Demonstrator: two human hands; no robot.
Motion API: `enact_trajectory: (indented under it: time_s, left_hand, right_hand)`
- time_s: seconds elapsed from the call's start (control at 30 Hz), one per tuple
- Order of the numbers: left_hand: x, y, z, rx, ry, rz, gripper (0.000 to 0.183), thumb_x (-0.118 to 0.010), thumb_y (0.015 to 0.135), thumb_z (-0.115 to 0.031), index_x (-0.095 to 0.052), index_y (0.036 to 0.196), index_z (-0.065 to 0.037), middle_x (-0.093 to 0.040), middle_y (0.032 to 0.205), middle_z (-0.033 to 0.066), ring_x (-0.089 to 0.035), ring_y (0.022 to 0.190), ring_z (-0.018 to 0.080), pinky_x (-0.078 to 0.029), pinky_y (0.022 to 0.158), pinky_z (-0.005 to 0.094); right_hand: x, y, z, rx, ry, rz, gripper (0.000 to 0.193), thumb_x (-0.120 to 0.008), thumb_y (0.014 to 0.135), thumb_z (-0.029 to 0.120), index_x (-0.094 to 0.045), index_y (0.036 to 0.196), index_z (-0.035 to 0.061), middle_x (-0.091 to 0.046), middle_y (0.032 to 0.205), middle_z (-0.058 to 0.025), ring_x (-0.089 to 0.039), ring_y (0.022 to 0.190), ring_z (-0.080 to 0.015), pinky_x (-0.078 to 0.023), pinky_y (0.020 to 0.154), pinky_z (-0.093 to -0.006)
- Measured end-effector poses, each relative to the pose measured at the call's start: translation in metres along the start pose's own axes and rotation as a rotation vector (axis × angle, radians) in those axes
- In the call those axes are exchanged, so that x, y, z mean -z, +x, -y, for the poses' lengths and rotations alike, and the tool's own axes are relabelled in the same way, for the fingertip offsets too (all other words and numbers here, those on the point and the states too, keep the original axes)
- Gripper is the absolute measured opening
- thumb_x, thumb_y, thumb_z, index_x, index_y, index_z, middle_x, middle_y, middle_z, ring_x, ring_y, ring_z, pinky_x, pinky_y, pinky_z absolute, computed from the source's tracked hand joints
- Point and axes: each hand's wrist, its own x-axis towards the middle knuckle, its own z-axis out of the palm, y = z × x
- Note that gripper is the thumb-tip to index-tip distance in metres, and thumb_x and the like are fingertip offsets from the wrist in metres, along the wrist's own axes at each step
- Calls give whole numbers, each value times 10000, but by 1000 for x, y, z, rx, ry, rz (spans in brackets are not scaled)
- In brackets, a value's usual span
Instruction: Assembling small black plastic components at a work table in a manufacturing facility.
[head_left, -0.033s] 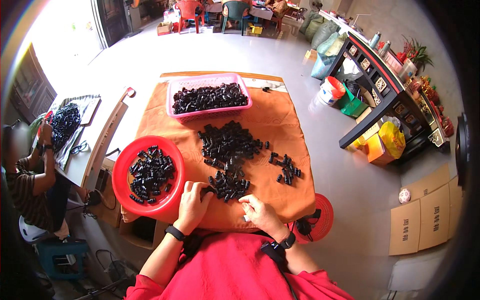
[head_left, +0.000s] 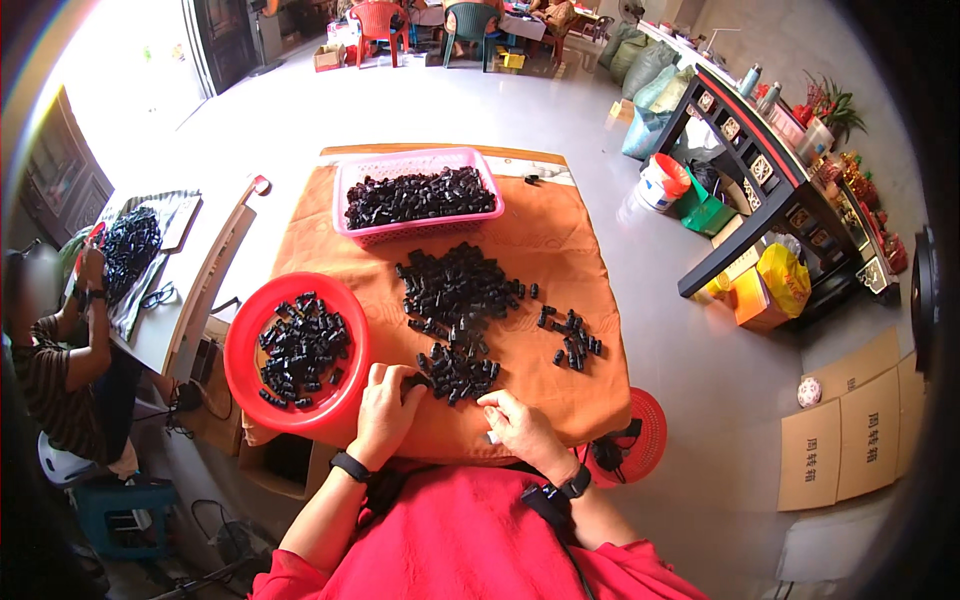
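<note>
Near the table's front edge, my left hand (head_left: 385, 412) is closed, thumb and fingers pinched around a small black part (head_left: 412, 381). My right hand (head_left: 522, 428) is beside it with curled fingers; something small and white (head_left: 493, 437) shows at its fingertips, and what it holds is hidden. Just beyond both hands lies a small heap of short black cylindrical parts (head_left: 458, 372), touching a larger heap (head_left: 460, 285) behind it. Several more loose black parts (head_left: 575, 340) are scattered to the right. A red round basin (head_left: 240, 345) with black parts in it stands left of my left hand.
A pink basket (head_left: 420, 232) full of black pieces stands at the far side of the orange-covered table (head_left: 560, 245). At the left, another person (head_left: 75, 350) handles dark parts at a white table. A red stool (head_left: 650, 440) stands by the right corner; cardboard sheets (head_left: 865, 440) lean farther right.
</note>
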Motion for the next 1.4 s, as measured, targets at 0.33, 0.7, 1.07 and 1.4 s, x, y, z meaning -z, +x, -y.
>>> enact_trajectory:
  time_s: [0.33,0.7,1.07,1.4]
  left_hand:
    - [2,-1,-1,4,29,23,269,-729,837,-116,-608,1066,-41,-547,961,164,-601,798,316,-505,713,404]
    - [1,2,-2,7,-2,35,288,-728,836,-133,-586,1072,-48,-553,996,187,-605,880,387,-504,755,457]
    - [15,-5,-1,58,-49,19,233,-723,839,-130,-611,1003,-9,-579,950,182,-587,901,364,-497,788,412]
    - [45,-20,-33,904,-1340,559,202,-603,989,-265,-628,1008,-65,-690,1007,33,-629,809,104,-536,773,281]
  right_hand:
    - [1,-3,9,-32,0,-4,159,-548,993,185,-584,1111,85,-689,785,-113,-703,687,-228,-537,608,-356]
    - [2,-4,12,-33,-9,-38,172,-553,991,183,-611,1120,86,-674,744,-125,-702,661,-230,-532,591,-357]
    - [-2,-5,13,35,-33,-66,170,-567,983,144,-613,1124,59,-682,775,-121,-697,630,-212,-525,572,-344]
    - [3,-14,40,46,92,-40,180,-545,1002,117,-602,1151,33,-602,700,-42,-616,593,-114,-500,556,-282]
